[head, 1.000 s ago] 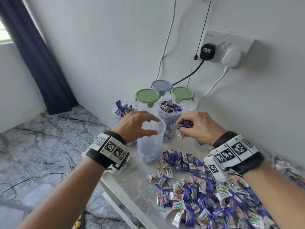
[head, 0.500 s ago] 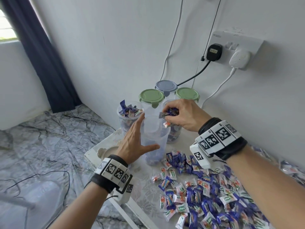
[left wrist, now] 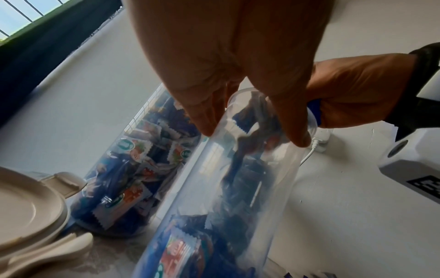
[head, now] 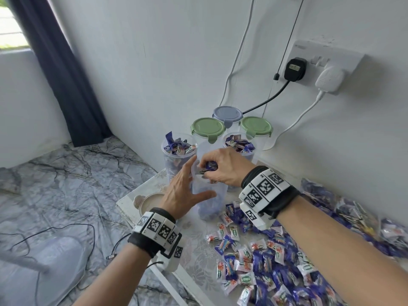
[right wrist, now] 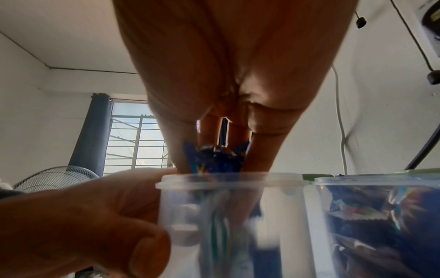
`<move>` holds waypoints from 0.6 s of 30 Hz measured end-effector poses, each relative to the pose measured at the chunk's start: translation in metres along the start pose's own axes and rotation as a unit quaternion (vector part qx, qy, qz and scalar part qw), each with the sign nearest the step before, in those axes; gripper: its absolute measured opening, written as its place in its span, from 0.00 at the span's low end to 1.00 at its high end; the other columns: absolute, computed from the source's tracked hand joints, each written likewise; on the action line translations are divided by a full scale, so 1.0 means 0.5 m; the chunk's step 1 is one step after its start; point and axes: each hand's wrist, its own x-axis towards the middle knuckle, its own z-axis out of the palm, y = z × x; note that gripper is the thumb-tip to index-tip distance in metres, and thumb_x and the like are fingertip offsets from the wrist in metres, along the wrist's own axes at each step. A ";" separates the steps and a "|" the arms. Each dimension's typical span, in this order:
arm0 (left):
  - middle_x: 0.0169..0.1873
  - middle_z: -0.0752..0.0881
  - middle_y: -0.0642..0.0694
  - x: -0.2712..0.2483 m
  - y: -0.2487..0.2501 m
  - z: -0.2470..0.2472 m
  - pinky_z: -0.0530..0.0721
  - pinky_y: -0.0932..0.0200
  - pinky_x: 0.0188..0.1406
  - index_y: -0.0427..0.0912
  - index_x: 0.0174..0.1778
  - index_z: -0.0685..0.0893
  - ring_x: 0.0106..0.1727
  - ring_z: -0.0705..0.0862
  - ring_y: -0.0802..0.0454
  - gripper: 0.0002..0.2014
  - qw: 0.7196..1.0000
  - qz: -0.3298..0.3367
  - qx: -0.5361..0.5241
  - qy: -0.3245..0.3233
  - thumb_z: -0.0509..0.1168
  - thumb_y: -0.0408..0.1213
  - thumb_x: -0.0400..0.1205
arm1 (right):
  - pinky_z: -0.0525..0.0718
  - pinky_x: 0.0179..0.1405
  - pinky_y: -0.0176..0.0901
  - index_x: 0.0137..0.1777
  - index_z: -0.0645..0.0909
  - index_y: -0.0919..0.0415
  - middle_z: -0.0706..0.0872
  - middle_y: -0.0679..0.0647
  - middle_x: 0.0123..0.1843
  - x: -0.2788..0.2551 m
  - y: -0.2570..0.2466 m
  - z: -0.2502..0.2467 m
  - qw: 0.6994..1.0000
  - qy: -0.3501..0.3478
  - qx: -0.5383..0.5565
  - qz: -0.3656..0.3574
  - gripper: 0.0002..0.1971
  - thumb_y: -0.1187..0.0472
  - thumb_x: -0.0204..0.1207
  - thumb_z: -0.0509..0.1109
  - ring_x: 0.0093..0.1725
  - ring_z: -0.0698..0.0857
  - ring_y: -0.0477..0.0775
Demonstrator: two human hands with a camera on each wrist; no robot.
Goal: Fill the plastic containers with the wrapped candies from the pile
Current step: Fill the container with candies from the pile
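blue, white and orange wrapped candies [head: 273, 268] lie spread in a loose pile on the near right part of the table [head: 198, 257], under the right forearm, and run on toward the wall at the far right. both wrists wear black bands with black-and-white square markers.

just beyond the pile stands the open clear container [head: 209, 202], upright on the table, with a low layer of candies at its bottom. the left hand [head: 183, 191] is against its left side: the fingers are nearly straight and reach up along the wall toward the rim, while the thumb stretches across the front of it. the right hand [head: 223, 166] is over the mouth of this container, fingers bent downward and pinching a small bunch of blue candies [head: 209, 167]; from the right wrist view the bunch [right wrist: 214, 159] sits right at the rim [right wrist: 228, 181].

left of the container, a beige lid [head: 152, 200] lies flat on the table edge.

farther back, 2 more open containers are heaped full of candies, 1 to the left [head: 177, 149] and 1 to the right [head: 239, 145]. behind them, against the wall, are 3 closed containers, 2 with green lids [head: 207, 127] and 1 with a grey-blue lid [head: 226, 112]. a wall socket [head: 326, 60] above holds a black plug and a white plug.
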 end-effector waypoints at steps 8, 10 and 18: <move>0.77 0.75 0.46 0.001 -0.002 -0.001 0.77 0.48 0.73 0.43 0.84 0.59 0.74 0.77 0.50 0.54 1.000 0.009 0.008 -0.003 0.81 0.54 0.67 | 0.76 0.50 0.31 0.59 0.88 0.55 0.90 0.52 0.56 0.001 0.019 0.005 1.000 -0.004 -0.005 0.015 0.13 0.62 0.74 0.73 0.51 0.84 0.43; 0.77 0.74 0.45 0.000 0.001 -0.002 0.76 0.54 0.73 0.43 0.84 0.58 0.74 0.77 0.50 0.54 1.000 0.005 0.016 -0.008 0.82 0.53 0.67 | 0.78 0.50 0.31 0.58 0.88 0.56 0.90 0.53 0.55 -0.003 0.025 0.005 1.000 0.014 -0.006 0.011 0.11 0.62 0.76 0.72 0.50 0.85 0.42; 0.81 0.65 0.39 0.002 0.020 -0.011 0.67 0.46 0.77 0.42 0.83 0.65 0.80 0.66 0.42 0.48 0.990 0.073 0.124 0.003 0.81 0.50 0.70 | 0.85 0.50 0.41 0.51 0.89 0.59 0.91 0.52 0.46 -0.062 0.042 -0.017 0.992 0.129 0.002 0.006 0.07 0.60 0.78 0.71 0.43 0.86 0.45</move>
